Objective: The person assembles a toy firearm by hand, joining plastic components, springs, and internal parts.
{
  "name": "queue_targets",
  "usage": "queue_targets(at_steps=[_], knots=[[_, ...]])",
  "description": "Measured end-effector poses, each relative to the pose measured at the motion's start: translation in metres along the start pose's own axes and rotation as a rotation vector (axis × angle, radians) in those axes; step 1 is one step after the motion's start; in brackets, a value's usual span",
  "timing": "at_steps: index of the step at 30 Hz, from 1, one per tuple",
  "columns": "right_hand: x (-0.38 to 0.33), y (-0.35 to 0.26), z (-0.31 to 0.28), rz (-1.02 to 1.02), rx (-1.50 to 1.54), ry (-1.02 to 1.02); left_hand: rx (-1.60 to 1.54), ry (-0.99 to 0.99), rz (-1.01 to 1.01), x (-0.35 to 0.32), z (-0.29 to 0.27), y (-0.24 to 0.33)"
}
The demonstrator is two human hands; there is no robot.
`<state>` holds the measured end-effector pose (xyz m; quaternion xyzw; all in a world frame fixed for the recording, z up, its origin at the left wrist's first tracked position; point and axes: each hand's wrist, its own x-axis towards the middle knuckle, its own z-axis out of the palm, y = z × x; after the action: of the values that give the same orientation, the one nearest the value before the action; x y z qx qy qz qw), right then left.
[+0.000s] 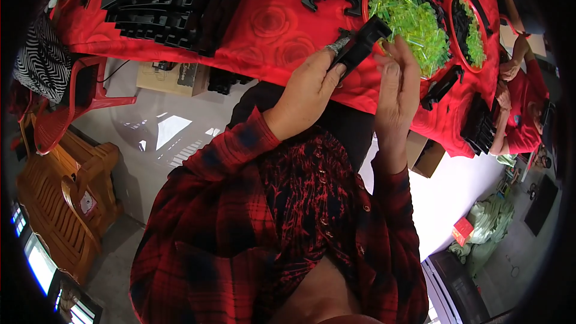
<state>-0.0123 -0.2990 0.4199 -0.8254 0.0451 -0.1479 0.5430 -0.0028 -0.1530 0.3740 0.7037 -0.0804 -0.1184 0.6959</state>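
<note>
My left hand (306, 84) is closed round a black plastic piece (363, 41), which tilts up and to the right over the front edge of the table. A rough grey covering or object shows by that hand's forefinger. Close to the piece's right side is my right hand (397, 87), its fingers stretched upward and the thumb apart from them; I make out nothing held in it. Just beyond both hands stands a red-rimmed basin (366, 7) full of small translucent yellow-green pieces (414, 30).
Long black plastic parts (174, 15) lie stacked at the table's left on a red cloth (270, 21). A smaller red container (454, 36) holds black and green pieces. At right, another person's arms (504, 102) are near black parts (478, 125). A red chair (66, 105) stands left.
</note>
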Motion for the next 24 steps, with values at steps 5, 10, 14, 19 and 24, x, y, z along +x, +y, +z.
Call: queue_targets(at_steps=[5,10,14,19,24], knots=[[0.017,0.002,0.013,-0.018,0.182,-0.097,0.180,-0.040,0.065,-0.001,0.000,0.004],[0.017,0.001,0.016,0.000,0.172,-0.110,0.109,-0.030,-0.033,-0.005,-0.001,0.004],[0.016,-0.001,0.019,0.029,0.233,-0.112,0.052,-0.039,-0.090,-0.005,0.000,0.004],[0.014,0.001,0.019,0.040,0.239,-0.096,0.062,0.057,0.016,-0.007,0.006,-0.005],[0.015,0.001,0.020,0.053,0.254,-0.086,0.089,0.021,-0.080,-0.006,0.001,0.006]])
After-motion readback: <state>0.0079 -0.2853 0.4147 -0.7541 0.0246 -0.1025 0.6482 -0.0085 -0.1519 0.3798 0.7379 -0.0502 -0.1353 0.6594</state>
